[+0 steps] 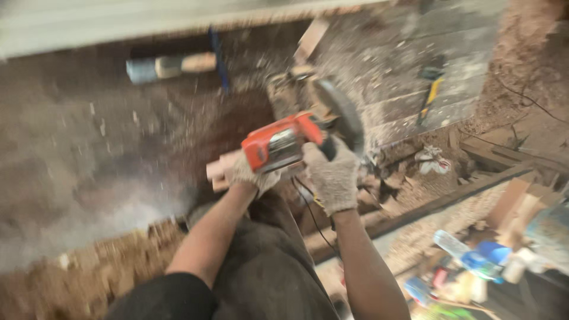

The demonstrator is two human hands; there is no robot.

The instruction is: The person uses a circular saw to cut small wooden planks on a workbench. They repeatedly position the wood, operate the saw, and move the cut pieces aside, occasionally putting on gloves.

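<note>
Both my gloved hands grip an orange and silver angle grinder [284, 141] with a dark round guard and disc [342, 115] at its far end. My left hand [250, 175] wraps the rear of the orange body. On the black side handle beside the disc sits my right hand [333, 176]. The tool's black cord [313, 216] hangs down between my forearms. A small pale wooden block [217, 170] shows just left of my left hand. The frame is motion-blurred.
Sawdust covers the floor. A hammer-like tool with a pale handle [169, 66] lies at upper left. A yellow and black tool [428, 95] rests on planks at upper right. Bottles and clutter [474, 261] fill the lower right, beside a long wooden beam [427, 204].
</note>
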